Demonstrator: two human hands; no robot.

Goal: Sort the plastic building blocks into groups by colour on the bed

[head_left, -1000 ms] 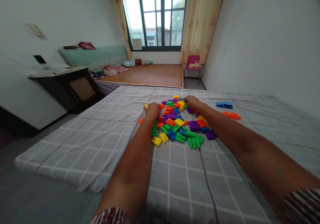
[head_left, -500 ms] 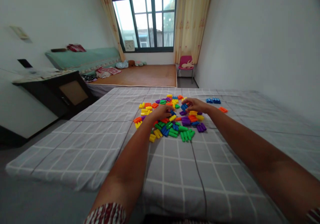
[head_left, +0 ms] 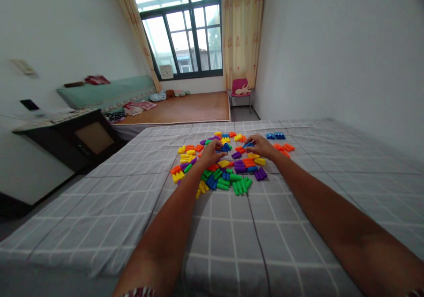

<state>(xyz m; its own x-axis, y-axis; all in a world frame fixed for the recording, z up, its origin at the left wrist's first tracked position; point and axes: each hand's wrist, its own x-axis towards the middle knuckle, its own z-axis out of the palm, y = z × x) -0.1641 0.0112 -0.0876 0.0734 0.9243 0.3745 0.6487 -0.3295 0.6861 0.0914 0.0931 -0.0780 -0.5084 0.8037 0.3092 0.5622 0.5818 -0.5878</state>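
At the far half of the pile (head_left: 217,173), a blue block (head_left: 226,147) was pinched by the left hand (head_left: 210,154); apart rightward, a second block (head_left: 247,145), roughly crosswise, by the right hand (head_left: 261,146).

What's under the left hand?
A blue piece shows at the left hand, and a yellow piece lies nearer the camera. Whatever is directly beneath the hand is covered and can't be seen.
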